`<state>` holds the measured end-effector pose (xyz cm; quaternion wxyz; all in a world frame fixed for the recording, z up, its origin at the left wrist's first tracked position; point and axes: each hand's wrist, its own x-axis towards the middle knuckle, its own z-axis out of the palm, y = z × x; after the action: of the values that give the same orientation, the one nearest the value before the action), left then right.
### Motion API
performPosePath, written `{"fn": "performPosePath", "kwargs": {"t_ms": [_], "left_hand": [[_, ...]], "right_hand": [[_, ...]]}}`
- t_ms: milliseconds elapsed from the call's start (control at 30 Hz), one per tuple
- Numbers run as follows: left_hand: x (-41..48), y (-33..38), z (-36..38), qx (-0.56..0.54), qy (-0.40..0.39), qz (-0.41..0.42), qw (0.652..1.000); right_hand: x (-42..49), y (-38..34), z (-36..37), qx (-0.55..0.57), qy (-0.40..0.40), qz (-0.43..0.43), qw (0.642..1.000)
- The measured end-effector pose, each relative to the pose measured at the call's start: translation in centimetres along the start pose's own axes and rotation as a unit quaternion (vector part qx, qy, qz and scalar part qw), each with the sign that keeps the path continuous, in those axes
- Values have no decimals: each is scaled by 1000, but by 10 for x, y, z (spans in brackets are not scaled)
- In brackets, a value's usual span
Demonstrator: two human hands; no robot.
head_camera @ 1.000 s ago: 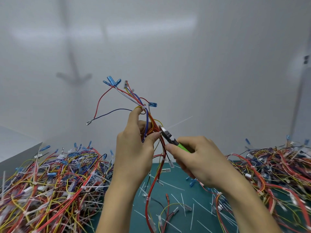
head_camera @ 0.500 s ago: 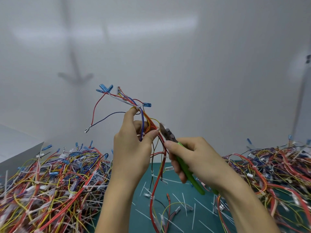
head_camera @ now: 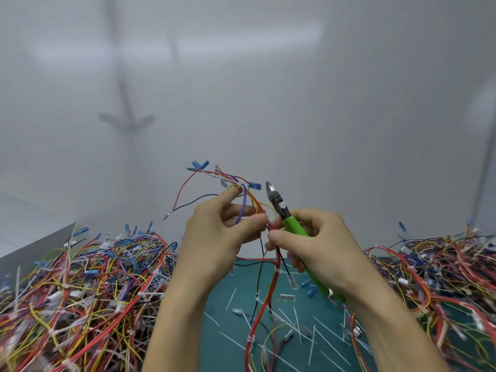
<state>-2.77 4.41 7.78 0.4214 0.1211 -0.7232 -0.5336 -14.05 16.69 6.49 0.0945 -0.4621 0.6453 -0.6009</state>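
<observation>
White wall behind; green worktop (head_camera: 230, 334) below, strewn with cut tie tails (head_camera: 312, 345). Left hand (head_camera: 214, 240): fingers (head_camera: 228, 196) pinch wire harness (head_camera: 259, 208), held mid-air at centre, blue terminals (head_camera: 198, 165) fanning toward 11 o'clock, red tail hanging to 6. Right hand (head_camera: 319, 248) at 3 o'clock of harness: fingers clenched round green-handled cutters (head_camera: 291, 224), blades pointing 12, just beside wires. Tangled wire piles at 9 (head_camera: 80, 291) and 3 o'clock (head_camera: 442, 277).

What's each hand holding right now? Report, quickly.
Left hand: closed, pinching the wire bundle.
Right hand: closed, gripping the cutters.
</observation>
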Motion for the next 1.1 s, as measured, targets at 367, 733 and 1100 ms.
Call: {"fn": "performPosePath", "kwargs": {"t_ms": [367,733,1100], "left_hand": [[-4,10,-16,-99,19,13,995],[-10,17,-14,11,-105,46,993],[-3,-9,17,200,-151,39,967]], "right_hand": [[-1,-6,-5,113,54,41,991],[0,-7,-12,181,118,49,975],[0,-7,-13,155,82,22,984]]}}
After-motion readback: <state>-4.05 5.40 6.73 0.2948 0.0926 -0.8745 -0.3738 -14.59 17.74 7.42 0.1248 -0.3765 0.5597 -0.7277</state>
